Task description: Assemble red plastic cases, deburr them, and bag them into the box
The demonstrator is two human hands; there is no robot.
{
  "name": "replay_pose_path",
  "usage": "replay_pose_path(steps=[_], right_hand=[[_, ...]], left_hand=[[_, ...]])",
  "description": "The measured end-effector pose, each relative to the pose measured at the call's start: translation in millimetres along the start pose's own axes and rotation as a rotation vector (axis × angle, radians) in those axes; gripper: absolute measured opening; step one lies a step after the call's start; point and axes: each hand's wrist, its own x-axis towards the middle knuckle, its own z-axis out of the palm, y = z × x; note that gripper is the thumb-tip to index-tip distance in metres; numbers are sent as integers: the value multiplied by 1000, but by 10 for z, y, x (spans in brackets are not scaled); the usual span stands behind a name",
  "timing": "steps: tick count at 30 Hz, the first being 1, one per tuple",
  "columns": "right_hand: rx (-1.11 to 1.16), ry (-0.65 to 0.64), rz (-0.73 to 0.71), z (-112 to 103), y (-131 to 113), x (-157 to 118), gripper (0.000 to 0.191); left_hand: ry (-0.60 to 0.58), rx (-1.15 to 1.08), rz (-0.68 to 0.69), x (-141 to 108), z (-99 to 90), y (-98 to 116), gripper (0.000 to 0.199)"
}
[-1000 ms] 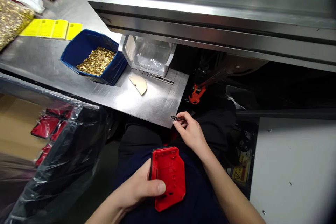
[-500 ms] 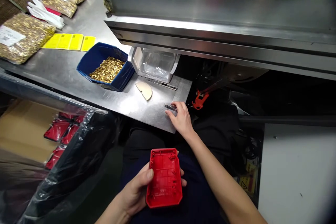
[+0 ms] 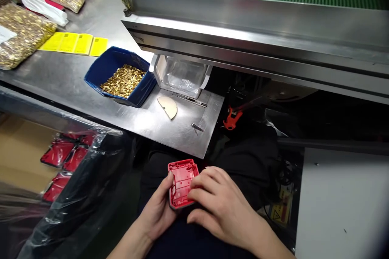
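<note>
My left hand [image 3: 161, 206] is closed around a red plastic housing shell [image 3: 182, 182], thumb on its left rim, the hollow ribbed inside facing up. At the shell's right side, my right hand [image 3: 217, 200] has its fingers slightly curled and apart, fingertips over the edge. Its thumb stands away from the shell; whether the fingertips press on it I cannot tell. On the metal table's corner lies a nail clipper [image 3: 197, 127]. Near it rest a cream half-disc [image 3: 167, 107] and a slim cutter-like tool [image 3: 194, 100].
A blue bin [image 3: 94, 79] of small brass parts stands beside a white bin [image 3: 154, 73] holding clear plastic. Bags of brass parts [image 3: 24, 34], white gloves [image 3: 45, 8] and yellow labels [image 3: 69, 43] lie farther left. A metal conveyor frame [image 3: 243, 40] overhangs; bagged red pieces [image 3: 59, 151] sit lower left.
My right hand has left the nail clipper on the table and come down to the shell's right side. The shell has tilted and moved slightly up and left in my left hand.
</note>
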Motion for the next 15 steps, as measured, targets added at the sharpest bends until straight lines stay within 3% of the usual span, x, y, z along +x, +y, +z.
replay_pose_path(steps=[2,5,7,10,12,15], right_hand=[[-57,-54,-46,47,-20,55,13],[65,-12,-60,88,17,156,12],[301,99,86,90,79,232,14],[836,276,455,85,224,367,31],[1143,317,631,95,335,459,35],[1377,315,785,142,461,558,26]], left_hand=[[47,15,-9,6,9,48,39],[24,66,-11,-30,41,119,52],[-10,115,13,-57,67,167,63],[13,181,90,-81,84,243,70],[52,201,120,-96,77,289,70],[71,224,113,-127,55,329,70]])
